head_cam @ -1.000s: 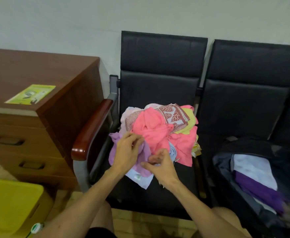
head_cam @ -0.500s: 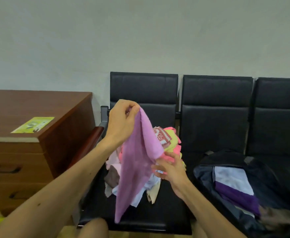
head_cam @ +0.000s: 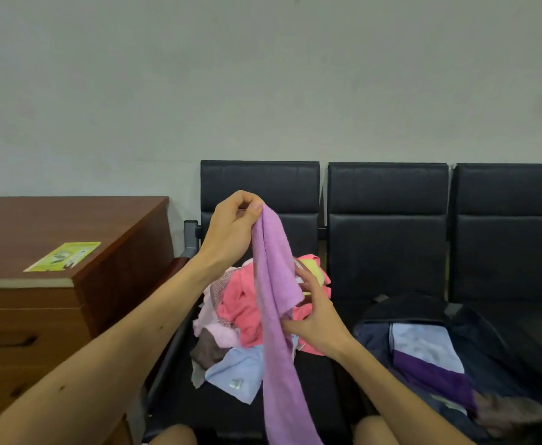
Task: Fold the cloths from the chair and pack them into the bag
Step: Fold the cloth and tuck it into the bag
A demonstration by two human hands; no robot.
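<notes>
Cloth (head_cam: 276,300), a lilac one, hangs in a long crumpled strip from the left hand (head_cam: 231,229). That hand is raised above the pile (head_cam: 240,303) and pinches one top corner between thumb and curled fingers. The strip falls past the right hand (head_cam: 314,319) and runs out of sight below it.

The step in hand, to my eye, is opening the cloth out so it can be folded. To do that well, the right hand should find the edge that belongs to the corner held above. It should then slide along that edge to the next corner rather than grab a bunch from the middle. Both hands can then draw apart, level with each other, so the cloth hangs flat and square. It wants lifting high enough that the tail does not drag through the pile and pull other pieces off the chair (head_cam: 260,187). Only then should the corners come together.

The right hand sits lower than the left, just in front of the pile, and is half open. Its fingers are spread and fairly straight behind a loose fold of the cloth, and the thumb tip is laid against the strip. It touches the cloth but does not look closed on it.

The bag (head_cam: 488,342) lies open on the next chair along, to the right of the right hand, with folded pieces (head_cam: 423,345) already inside.
</notes>
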